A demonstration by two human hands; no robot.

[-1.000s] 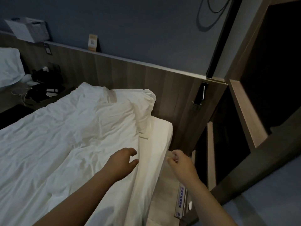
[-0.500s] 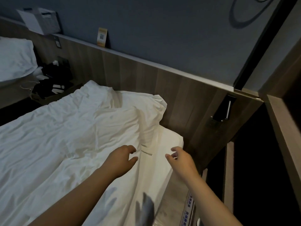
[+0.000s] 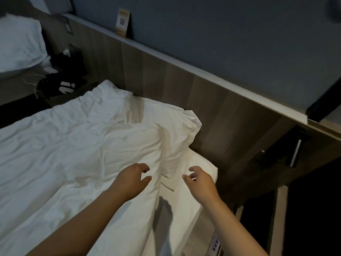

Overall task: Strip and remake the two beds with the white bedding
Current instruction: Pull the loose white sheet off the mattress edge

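Note:
A wrinkled white duvet point(image 3: 77, 154) covers the near bed and bulges over a pillow near the wooden headboard point(image 3: 221, 115). The sheeted mattress corner point(image 3: 204, 163) shows bare at the right edge. My left hand point(image 3: 132, 179) hovers over the duvet's right edge, fingers loosely curled, holding nothing. My right hand point(image 3: 200, 181) is held over the mattress corner, fingers loosely bent and empty. A second bed's white pillow point(image 3: 18, 47) lies at the far left.
A nightstand between the beds carries dark items point(image 3: 64, 78) and a cable. A small card point(image 3: 122, 22) stands on the headboard ledge. A black reading lamp point(image 3: 293, 150) is mounted on the headboard at right. Wooden furniture point(image 3: 280, 218) stands right of the bed.
My right hand let go of the sheet at the mattress edge and rose over the corner. The view swung left and nearer to the headboard; my left hand stayed over the duvet.

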